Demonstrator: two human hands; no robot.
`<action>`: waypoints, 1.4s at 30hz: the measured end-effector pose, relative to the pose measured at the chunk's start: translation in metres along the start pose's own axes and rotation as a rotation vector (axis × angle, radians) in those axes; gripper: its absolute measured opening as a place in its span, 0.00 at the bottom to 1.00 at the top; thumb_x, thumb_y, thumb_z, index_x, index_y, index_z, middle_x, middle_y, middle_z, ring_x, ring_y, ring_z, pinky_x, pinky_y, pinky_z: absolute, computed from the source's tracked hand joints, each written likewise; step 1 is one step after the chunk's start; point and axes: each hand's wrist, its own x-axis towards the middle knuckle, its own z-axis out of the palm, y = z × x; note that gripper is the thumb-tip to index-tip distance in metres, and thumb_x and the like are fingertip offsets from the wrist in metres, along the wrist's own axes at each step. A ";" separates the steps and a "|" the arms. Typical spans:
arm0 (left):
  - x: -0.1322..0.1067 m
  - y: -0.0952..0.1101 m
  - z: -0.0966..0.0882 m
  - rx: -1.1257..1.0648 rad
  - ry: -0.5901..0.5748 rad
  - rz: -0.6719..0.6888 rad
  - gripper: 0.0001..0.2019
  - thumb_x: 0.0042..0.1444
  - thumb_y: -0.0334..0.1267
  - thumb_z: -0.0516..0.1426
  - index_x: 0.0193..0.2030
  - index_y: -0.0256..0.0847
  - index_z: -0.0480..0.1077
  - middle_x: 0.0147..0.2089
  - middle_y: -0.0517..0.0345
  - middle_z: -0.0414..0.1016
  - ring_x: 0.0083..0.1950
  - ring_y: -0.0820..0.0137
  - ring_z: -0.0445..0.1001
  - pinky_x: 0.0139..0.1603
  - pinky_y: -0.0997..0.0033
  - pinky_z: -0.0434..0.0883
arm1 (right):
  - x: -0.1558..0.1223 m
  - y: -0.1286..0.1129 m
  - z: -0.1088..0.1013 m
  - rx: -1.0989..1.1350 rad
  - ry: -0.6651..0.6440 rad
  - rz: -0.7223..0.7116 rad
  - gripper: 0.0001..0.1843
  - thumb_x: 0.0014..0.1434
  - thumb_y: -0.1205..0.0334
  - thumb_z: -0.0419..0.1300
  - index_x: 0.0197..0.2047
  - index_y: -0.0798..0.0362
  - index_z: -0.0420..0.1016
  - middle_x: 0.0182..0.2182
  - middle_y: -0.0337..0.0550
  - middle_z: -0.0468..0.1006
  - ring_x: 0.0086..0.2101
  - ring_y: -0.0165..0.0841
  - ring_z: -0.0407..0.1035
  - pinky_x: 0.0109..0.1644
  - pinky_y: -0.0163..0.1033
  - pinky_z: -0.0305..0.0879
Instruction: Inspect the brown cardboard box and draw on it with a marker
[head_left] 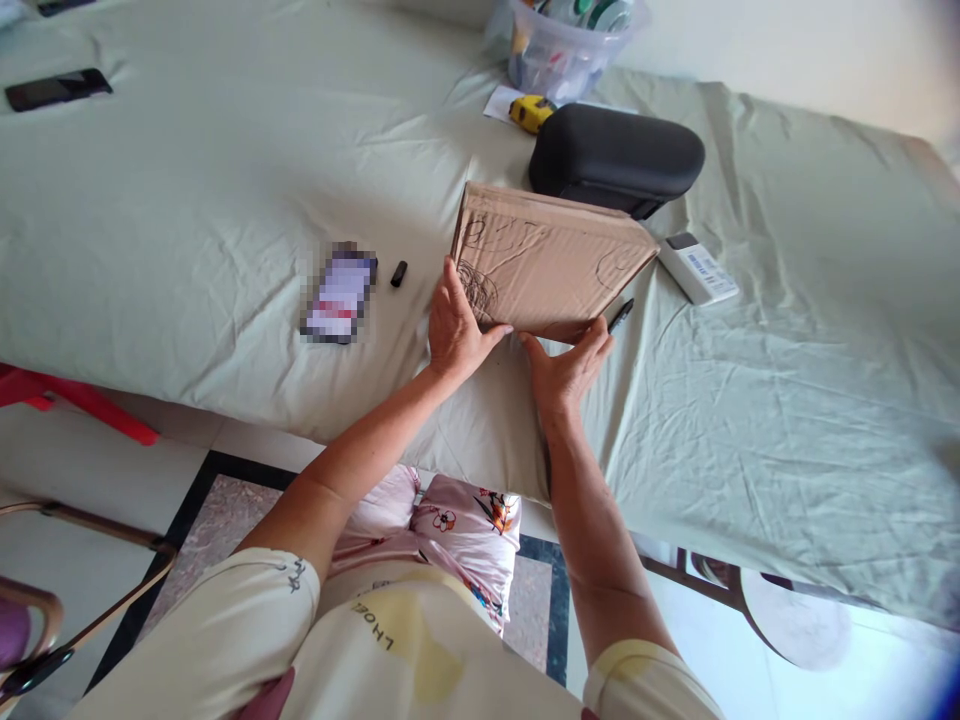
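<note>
A brown cardboard piece [551, 262] with pen scribbles lies tilted on the pale green cloth, its near edge raised. My left hand [455, 327] grips its near left corner, thumb under the edge. My right hand [568, 368] pinches the near edge from below, close to a black marker [621, 316] that lies beside the cardboard's right corner. A small black marker cap [399, 273] rests on the cloth to the left of the cardboard.
A black hard case [615, 155] sits behind the cardboard, with a yellow tape measure [531, 113] and a clear plastic tub [562, 45] beyond. A white remote-like device [698, 267] lies right; a phone [340, 294] left; another dark phone [58, 88] far left.
</note>
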 end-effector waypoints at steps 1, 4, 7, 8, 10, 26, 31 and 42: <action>0.001 -0.001 0.000 -0.006 -0.007 -0.003 0.72 0.53 0.48 0.76 0.83 0.48 0.21 0.86 0.29 0.38 0.87 0.41 0.44 0.85 0.37 0.53 | 0.001 0.001 -0.001 0.017 -0.013 0.002 0.47 0.57 0.41 0.72 0.72 0.45 0.57 0.51 0.51 0.66 0.50 0.48 0.69 0.56 0.63 0.72; 0.004 -0.006 -0.002 -0.024 -0.033 -0.014 0.68 0.57 0.48 0.74 0.84 0.48 0.24 0.87 0.32 0.38 0.88 0.42 0.43 0.85 0.38 0.52 | 0.007 0.003 -0.006 0.082 -0.063 0.014 0.40 0.59 0.45 0.69 0.69 0.45 0.62 0.49 0.49 0.68 0.48 0.44 0.69 0.53 0.57 0.73; 0.009 -0.013 -0.004 -0.037 -0.029 -0.015 0.63 0.60 0.49 0.71 0.84 0.48 0.27 0.87 0.34 0.39 0.88 0.45 0.42 0.86 0.40 0.52 | 0.015 0.003 -0.012 0.138 -0.076 0.024 0.32 0.59 0.46 0.67 0.64 0.45 0.68 0.46 0.46 0.72 0.43 0.40 0.70 0.49 0.52 0.74; 0.010 -0.016 -0.004 -0.039 -0.019 -0.011 0.62 0.61 0.50 0.70 0.84 0.48 0.27 0.87 0.34 0.40 0.88 0.46 0.42 0.86 0.40 0.52 | 0.017 0.002 -0.014 0.154 -0.075 0.028 0.29 0.60 0.47 0.66 0.61 0.46 0.70 0.45 0.44 0.73 0.40 0.38 0.71 0.47 0.50 0.74; 0.012 -0.021 -0.006 -0.038 -0.003 -0.004 0.58 0.63 0.52 0.68 0.84 0.48 0.31 0.86 0.35 0.42 0.88 0.47 0.44 0.85 0.41 0.52 | 0.019 -0.002 -0.020 0.182 -0.080 0.040 0.20 0.63 0.47 0.63 0.54 0.47 0.73 0.39 0.42 0.76 0.36 0.36 0.72 0.45 0.48 0.74; 0.008 -0.021 -0.008 -0.097 -0.119 -0.035 0.42 0.68 0.65 0.56 0.80 0.45 0.54 0.87 0.39 0.42 0.87 0.43 0.44 0.83 0.37 0.54 | -0.003 -0.050 -0.032 0.473 -0.383 0.133 0.27 0.64 0.32 0.62 0.33 0.48 0.69 0.23 0.38 0.80 0.23 0.31 0.76 0.30 0.37 0.72; 0.001 -0.009 -0.009 -0.204 -0.170 -0.041 0.46 0.69 0.66 0.55 0.84 0.47 0.43 0.71 0.38 0.73 0.72 0.48 0.75 0.70 0.47 0.75 | -0.008 -0.055 -0.027 0.577 -0.391 0.169 0.29 0.62 0.28 0.63 0.32 0.48 0.69 0.24 0.40 0.83 0.23 0.32 0.77 0.30 0.38 0.76; 0.001 -0.001 -0.019 -0.182 -0.283 -0.017 0.56 0.56 0.68 0.68 0.82 0.45 0.50 0.62 0.39 0.81 0.56 0.49 0.84 0.53 0.54 0.82 | -0.007 -0.045 -0.024 0.494 -0.516 -0.057 0.16 0.68 0.45 0.60 0.42 0.49 0.77 0.28 0.40 0.83 0.25 0.30 0.73 0.33 0.38 0.71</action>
